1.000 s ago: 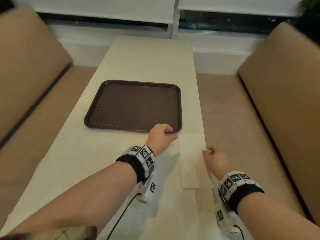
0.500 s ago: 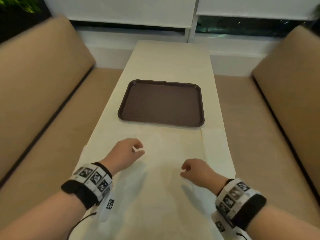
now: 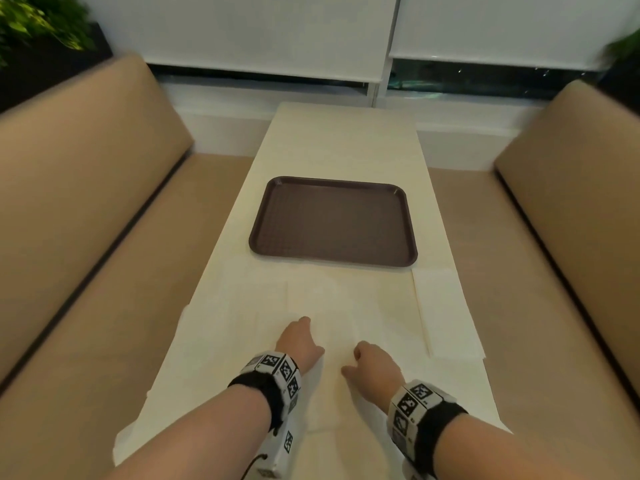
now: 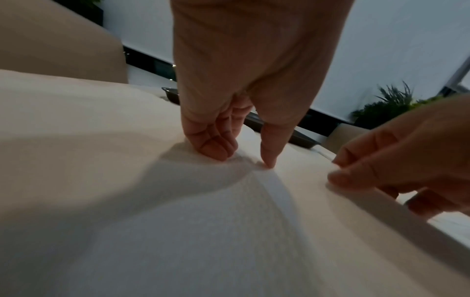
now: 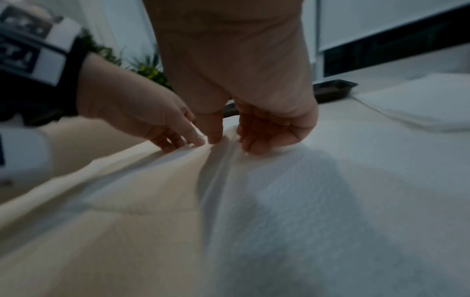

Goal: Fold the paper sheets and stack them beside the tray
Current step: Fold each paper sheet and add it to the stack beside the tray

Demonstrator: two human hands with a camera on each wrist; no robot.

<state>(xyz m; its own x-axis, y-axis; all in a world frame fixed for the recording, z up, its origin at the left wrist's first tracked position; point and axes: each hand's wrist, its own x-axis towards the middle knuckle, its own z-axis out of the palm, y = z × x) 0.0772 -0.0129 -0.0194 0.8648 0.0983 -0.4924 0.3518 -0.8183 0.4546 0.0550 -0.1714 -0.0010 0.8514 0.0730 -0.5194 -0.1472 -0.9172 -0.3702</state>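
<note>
Both hands have come in from the table's right edge to the middle of the near end, and the view has swung so the tray (image 3: 332, 221) now sits centred. Half a second ago the left hand (image 3: 300, 342) pinched a small white corner; now its fingertips (image 4: 216, 149) and thumb press down into the sheet (image 3: 322, 306), which puckers into a small ridge between them. The right hand (image 3: 372, 367) lies just beside it, on the side away from the tray's left edge, fingers curled and tips (image 5: 251, 147) touching the same sheet, thumb pressing a raised crease. Whether either hand has paper truly nipped between thumb and fingers, I cannot tell; both pairs of digits stand narrow, close over the fold.

The sheet is spread flat on the table (image 3: 346, 143), directly on the near side of the tray, its far edge close to the tray's near rim. It is off-white, thin, with a fine embossed texture seen in the wrist views, and faint fold lines cross it. One crease runs from the hands toward the wrist cameras.

Near the tray's near right corner lies a folded stack (image 3: 446, 317), narrow and long, apart from the hands.
</note>
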